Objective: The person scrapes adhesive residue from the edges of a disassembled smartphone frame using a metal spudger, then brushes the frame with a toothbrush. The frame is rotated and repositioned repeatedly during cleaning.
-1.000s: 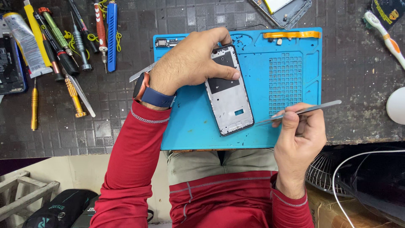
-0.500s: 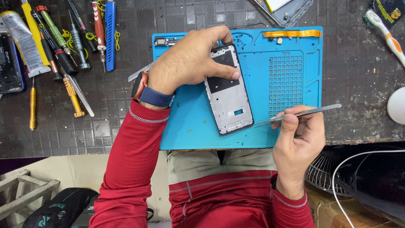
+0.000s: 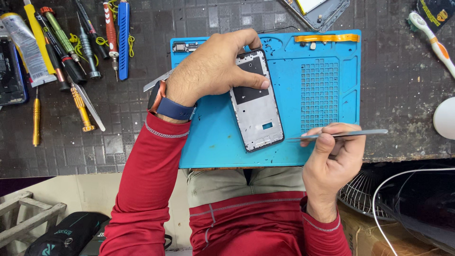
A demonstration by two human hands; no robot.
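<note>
- The left hand (image 3: pixel 213 66) lies over the top end of the phone frame (image 3: pixel 257 102), its grip grasping the frame's upper edges, thumb tip pressed on the frame's right rim.
- The frame lies flat on the blue mat (image 3: pixel 322 95), tilted a little, its lower end reaching out from under the left grip toward the person.
- The right hand (image 3: pixel 332 163) has its grip clenched on the tweezers (image 3: pixel 339 135), pinched between thumb and fingers; the tweezers lie nearly level, the tip pointing toward the frame's lower right corner, close to it but apart.
- A watch (image 3: pixel 168 105) sits on the left wrist, just behind that grip.
- An orange flex strip (image 3: pixel 327 38) lies on the mat's far edge, well beyond the right grip.
- Screwdrivers (image 3: pixel 71 42) and a tube (image 3: pixel 26 45) lie on the tabletop (image 3: pixel 398 80), well off to the outside of the left grip.
- A toothbrush (image 3: pixel 431 40) lies far beyond the right grip.
</note>
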